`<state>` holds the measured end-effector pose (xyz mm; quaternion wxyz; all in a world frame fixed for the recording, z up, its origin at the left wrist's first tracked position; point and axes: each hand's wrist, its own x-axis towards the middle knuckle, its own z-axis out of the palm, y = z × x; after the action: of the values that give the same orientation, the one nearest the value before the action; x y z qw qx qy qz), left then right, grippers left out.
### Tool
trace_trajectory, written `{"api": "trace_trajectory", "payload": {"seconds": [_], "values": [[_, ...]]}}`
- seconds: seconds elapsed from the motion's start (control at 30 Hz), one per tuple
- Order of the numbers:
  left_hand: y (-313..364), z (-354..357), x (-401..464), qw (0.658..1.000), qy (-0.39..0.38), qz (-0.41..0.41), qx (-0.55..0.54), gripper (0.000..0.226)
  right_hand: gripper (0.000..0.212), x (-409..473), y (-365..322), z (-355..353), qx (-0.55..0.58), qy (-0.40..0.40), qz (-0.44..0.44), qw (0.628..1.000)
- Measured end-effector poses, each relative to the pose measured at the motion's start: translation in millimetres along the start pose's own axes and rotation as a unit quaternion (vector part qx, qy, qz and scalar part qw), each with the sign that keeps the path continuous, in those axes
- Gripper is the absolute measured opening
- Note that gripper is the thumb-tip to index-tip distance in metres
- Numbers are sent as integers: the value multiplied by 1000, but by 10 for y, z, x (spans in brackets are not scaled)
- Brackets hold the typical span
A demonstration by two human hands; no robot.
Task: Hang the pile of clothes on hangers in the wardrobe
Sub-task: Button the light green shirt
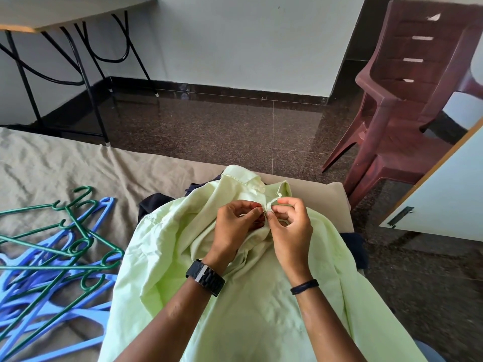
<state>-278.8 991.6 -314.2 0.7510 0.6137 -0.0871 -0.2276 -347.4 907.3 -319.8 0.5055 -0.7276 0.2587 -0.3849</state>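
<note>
- Head view: a pale green shirt (261, 296) lies spread across the near end of a bed (39, 163), which is covered in a creased grey-brown sheet; the shirt's collar end points away from the person.
- The left hand (235, 228) and right hand (290, 226) meet just below the collar. Each has its fingers curled, pinching a small fold of the shirt's fabric at the neck opening, and the fingertips of the two hands almost touch.
- The left wrist carries a black watch (205, 277) with a linked band; the right wrist carries a thin dark bracelet (304, 286).
- Dark clothes (154, 205) lie under the shirt, showing past its edge beside the collar and again at the right edge of the bed.
- A loose heap of hangers lies on the sheet left of the shirt, near but apart from it: green wire-like hangers (78, 231) crossed over blue plastic hangers (39, 309), hooks pointing several ways.
- Beyond the bed is a dark speckled polished floor (235, 126) meeting a pale wall.
- A bench (65, 11) with a wooden top and black curved metal legs stands at the far left against the wall.
- Stacked maroon plastic chairs (407, 100) stand at the right.
- A pale door (449, 194) with a wooden edge and a metal latch juts in at the right edge; whether it belongs to the wardrobe cannot be told.
</note>
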Motion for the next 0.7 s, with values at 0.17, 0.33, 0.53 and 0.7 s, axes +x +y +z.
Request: {"api": "trace_trajectory", "payload": {"seconds": [0.17,0.33,0.53,0.7], "values": [[-48,31,-4,998,4,20,51,8,29,0,-28,-39,24,56,4,998],[-118,17,-21,998,13,28,50,10,28,86,-48,-74,-28,-7,-57,998],[-141,-12,-35,1000,-6,5,-30,4,27,9,4,-34,-47,-41,-54,997],[-154,-42,-32,998,-8,-1,-63,5,28,5,-7,-26,-84,-37,-73,993]]}}
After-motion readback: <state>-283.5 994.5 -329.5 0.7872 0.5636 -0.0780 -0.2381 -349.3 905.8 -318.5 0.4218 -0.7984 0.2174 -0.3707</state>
